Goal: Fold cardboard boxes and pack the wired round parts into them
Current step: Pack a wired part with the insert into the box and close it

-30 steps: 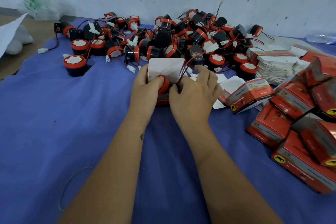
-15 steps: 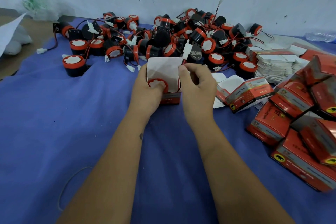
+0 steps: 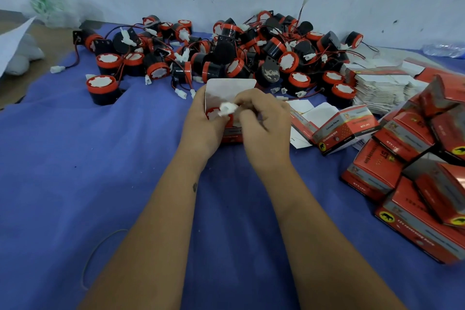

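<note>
Head view: both hands at an open box on the blue cloth

The left hand (image 3: 201, 126) grips the small red box (image 3: 232, 134), its white flap up, a round part (image 3: 214, 113) seated inside. The right hand (image 3: 264, 121) pinches the white connector (image 3: 227, 108) over the opening; the loose parts pile (image 3: 226, 53) lies behind

Blue cloth (image 3: 75, 158) — crumpled plastic bag (image 3: 54, 9)

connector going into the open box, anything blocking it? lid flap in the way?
Nothing visible blocks it. The right hand holds the white connector right at the mouth of the open box, over the round part already inside. The lid flap stands up behind, clear of the opening. The left hand steadies the box.
</note>
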Demonstrator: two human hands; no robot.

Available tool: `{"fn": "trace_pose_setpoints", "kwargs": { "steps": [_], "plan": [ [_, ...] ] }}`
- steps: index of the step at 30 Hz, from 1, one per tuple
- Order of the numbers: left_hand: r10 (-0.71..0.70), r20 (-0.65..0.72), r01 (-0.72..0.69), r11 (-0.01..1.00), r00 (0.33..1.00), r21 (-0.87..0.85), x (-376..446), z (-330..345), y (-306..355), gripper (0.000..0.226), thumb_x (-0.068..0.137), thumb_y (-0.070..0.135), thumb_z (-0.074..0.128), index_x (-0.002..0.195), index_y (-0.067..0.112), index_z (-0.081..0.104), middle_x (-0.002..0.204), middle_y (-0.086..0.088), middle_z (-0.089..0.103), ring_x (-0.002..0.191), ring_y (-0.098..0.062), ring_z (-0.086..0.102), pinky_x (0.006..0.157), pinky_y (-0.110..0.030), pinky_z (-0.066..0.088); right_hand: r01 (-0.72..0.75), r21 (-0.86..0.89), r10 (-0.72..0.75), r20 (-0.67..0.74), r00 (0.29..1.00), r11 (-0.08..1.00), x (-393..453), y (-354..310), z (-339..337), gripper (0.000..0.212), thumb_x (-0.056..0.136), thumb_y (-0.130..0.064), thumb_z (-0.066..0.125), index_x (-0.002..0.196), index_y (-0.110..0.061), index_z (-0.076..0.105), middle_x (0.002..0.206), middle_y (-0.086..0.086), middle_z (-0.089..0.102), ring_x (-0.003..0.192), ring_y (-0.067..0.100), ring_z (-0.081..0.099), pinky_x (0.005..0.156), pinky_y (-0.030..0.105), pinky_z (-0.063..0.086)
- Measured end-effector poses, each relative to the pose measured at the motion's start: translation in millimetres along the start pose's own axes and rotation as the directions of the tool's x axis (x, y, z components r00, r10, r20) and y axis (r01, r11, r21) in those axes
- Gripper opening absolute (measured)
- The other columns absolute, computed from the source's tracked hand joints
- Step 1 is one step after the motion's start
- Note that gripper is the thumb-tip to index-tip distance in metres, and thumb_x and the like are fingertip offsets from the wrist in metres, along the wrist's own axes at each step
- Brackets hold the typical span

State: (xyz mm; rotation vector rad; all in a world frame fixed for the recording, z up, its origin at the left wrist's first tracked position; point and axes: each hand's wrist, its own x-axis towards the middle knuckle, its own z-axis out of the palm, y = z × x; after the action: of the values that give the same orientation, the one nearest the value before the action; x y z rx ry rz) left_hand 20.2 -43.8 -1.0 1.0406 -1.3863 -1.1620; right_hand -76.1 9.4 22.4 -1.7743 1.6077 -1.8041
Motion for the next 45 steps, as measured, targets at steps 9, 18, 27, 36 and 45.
{"fn": "trace_pose_setpoints", "kwargs": {
  "steps": [9, 18, 27, 36, 45],
  "plan": [
    [0.024, -0.017, -0.023, 0.999, 1.000, 0.046, -0.9, -0.3, -0.6, 0.053, 0.093, -0.001, 0.053, 0.137, 0.028, 0.049, 0.124, 0.009, 0.063, 0.113, -0.008, 0.059, 0.092, -0.027, 0.054, -0.221, 0.002, 0.220, -0.086, 0.972, 0.975, 1.3, 13.9, -2.5, 0.009, 0.090, -0.028, 0.063, 0.083, -0.033, 0.062, 0.096, -0.013, 0.067, 0.113, -0.007, 0.034, 0.106, 0.031, 0.018],
    [0.028, 0.106, -0.034, 0.998, 0.994, 0.053, 0.3, -3.1, -2.3, 0.047, 0.094, 0.005, 0.058, 0.129, 0.036, 0.052, 0.112, 0.014, 0.066, 0.104, -0.005, 0.063, 0.083, -0.021, 0.053, -0.115, -0.236, 0.058, -0.236, 0.970, 0.965, 3.7, 27.9, 3.1, 0.012, 0.089, -0.020, 0.067, 0.098, -0.028, 0.068, 0.086, -0.018, 0.062, 0.110, -0.001, 0.039, 0.096, 0.020, 0.019],
    [0.019, 0.095, -0.022, 0.999, 0.995, 0.027, 0.7, 1.2, -3.4, 0.048, 0.096, 0.004, 0.056, 0.139, 0.024, 0.047, 0.124, 0.005, 0.064, 0.114, -0.012, 0.060, 0.095, -0.031, 0.054, 0.162, -0.533, -0.241, -0.082, 0.967, 0.831, 1.7, 24.2, 0.5, 0.009, 0.076, -0.021, 0.078, 0.082, -0.016, 0.074, 0.083, -0.002, 0.070, 0.104, 0.025, 0.057, 0.094, 0.040, 0.026],
    [0.005, 0.062, -0.004, 1.000, 0.998, -0.008, 2.0, 2.5, -5.6, 0.045, 0.093, -0.001, 0.054, 0.131, 0.024, 0.053, 0.117, 0.003, 0.067, 0.107, -0.014, 0.065, 0.078, -0.023, 0.057, 0.204, -0.559, -0.213, 0.050, 0.976, 0.804, -0.3, 20.8, -1.7, 0.011, 0.081, -0.019, 0.066, 0.084, -0.020, 0.077, 0.092, -0.008, 0.070, 0.113, 0.021, 0.048, 0.099, 0.040, 0.022],
    [-0.007, 0.067, 0.008, 1.000, 0.998, -0.016, 2.7, 1.7, -7.5, 0.043, 0.092, 0.003, 0.058, 0.123, 0.032, 0.055, 0.104, 0.015, 0.069, 0.090, 0.003, 0.066, 0.070, -0.013, 0.052, -0.057, -0.250, 0.046, -0.049, 0.998, 0.967, 5.8, 27.8, -15.0, 0.018, 0.079, -0.013, 0.064, 0.089, -0.025, 0.073, 0.085, -0.023, 0.060, 0.111, 0.006, 0.048, 0.102, 0.023, 0.015]
  ]
}}
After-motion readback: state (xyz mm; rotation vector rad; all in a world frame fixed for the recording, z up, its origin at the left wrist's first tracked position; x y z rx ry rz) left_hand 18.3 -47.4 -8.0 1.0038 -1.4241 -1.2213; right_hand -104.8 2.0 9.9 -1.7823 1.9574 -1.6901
